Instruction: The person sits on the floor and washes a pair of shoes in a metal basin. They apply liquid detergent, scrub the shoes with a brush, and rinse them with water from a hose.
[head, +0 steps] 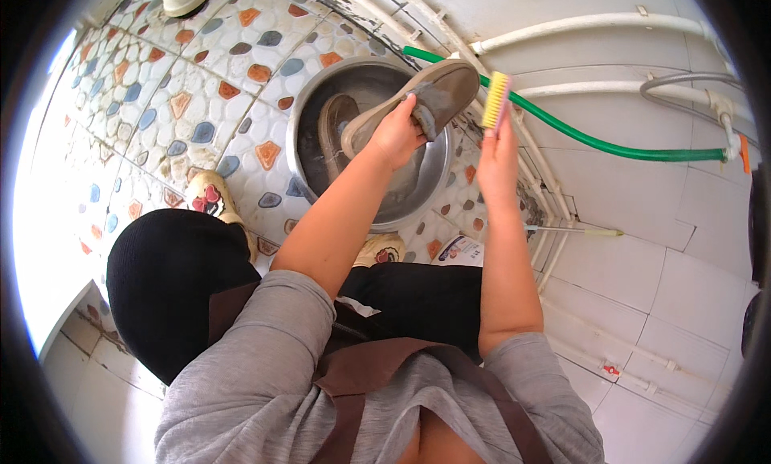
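My left hand (399,131) grips a wet brown shoe (449,88) by its middle, over the right rear part of a round metal basin (293,145). The shoe is tilted, with its wide end up at the right. A second brown shoe (332,127) lies in the basin, which holds greyish water. To the right of the held shoe, my right hand (499,163) is closed on a scrub brush (497,100) with yellow bristles and a pink back. The bristles face the shoe and do not touch it.
A green hose (602,143) runs behind the brush to a tap with an orange handle (745,154). White pipes (572,25) line the tiled wall. A white container (461,251) with printing stands near my right knee. A thin-handled tool (581,230) is by the wall. Yellow clogs (211,196) are on my feet.
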Tool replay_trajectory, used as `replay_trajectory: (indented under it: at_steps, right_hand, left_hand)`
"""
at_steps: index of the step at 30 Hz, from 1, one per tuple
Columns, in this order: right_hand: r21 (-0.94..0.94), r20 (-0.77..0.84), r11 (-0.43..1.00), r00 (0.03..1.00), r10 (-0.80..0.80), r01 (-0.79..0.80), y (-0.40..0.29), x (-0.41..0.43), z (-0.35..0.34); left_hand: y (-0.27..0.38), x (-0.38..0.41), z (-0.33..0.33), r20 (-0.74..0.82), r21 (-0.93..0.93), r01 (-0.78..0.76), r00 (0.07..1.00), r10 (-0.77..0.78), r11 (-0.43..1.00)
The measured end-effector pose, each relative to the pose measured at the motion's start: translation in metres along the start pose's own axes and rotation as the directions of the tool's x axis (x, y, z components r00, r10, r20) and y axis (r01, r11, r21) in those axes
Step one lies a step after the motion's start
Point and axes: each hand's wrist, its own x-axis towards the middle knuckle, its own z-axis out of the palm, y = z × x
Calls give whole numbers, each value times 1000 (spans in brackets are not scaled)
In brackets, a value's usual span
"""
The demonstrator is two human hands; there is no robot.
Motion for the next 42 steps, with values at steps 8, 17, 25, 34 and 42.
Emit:
replay_trajectory:
  at_steps: [8,17,25,34,42]
  right_hand:
    - [-64,226,993,971,-77,94,-38,-32,22]
    - [-241,-48,963,992,113,-121,-2,-5,-4]
    - [-165,17,984,997,78,-74,-27,-10,2]
    - [-53,32,998,999,18,-17,-34,-25,19]
    - [-207,-103,958,978,179,-197,-18,3,-18]
  left_hand:
    - [-10,5,10,28,-54,-158,987,160,986]
    - [-6,-19,40,120,81,40,992,-50,996]
    - [6,-24,34,167,106,-30,986,12,994]
    - [0,-24,30,177,236,21,982,-64,972]
    - [7,-26,37,285,290,-36,957,-51,956]
